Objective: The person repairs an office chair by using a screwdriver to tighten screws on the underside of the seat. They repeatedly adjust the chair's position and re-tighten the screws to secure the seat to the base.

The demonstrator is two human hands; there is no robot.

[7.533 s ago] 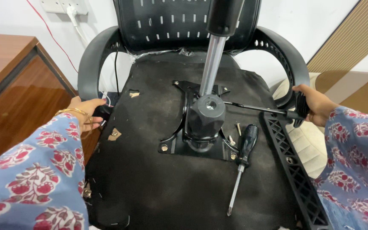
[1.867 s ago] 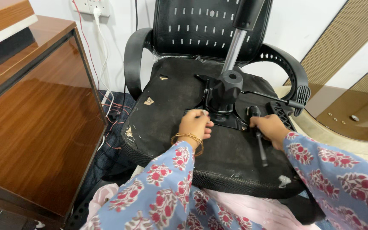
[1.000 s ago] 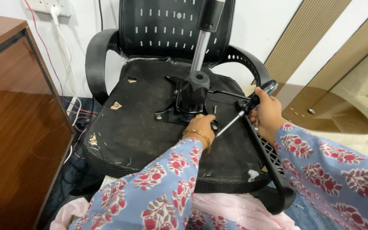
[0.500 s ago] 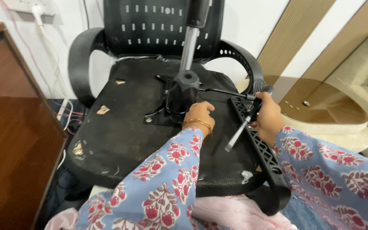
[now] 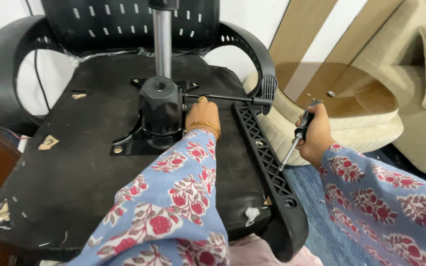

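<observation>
Screwdriver (image 5: 297, 139): light, rigid, held clear of the overturned chair seat (image 5: 75, 167); right hand (image 5: 315, 135) fingers wrapped round its grippy handle. Left hand (image 5: 202, 116) fingers rest curled at the black mechanism (image 5: 159, 111).

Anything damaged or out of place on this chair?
Yes. The chair lies overturned, its underside up, and the black covering is torn: pale patches show at the left edge and near the front right corner. The right hand holds a screwdriver; the left hand rests by the mechanism.

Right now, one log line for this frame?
left hand: on black chair mechanism | right hand: holds screwdriver, tip down, off seat underside
</observation>
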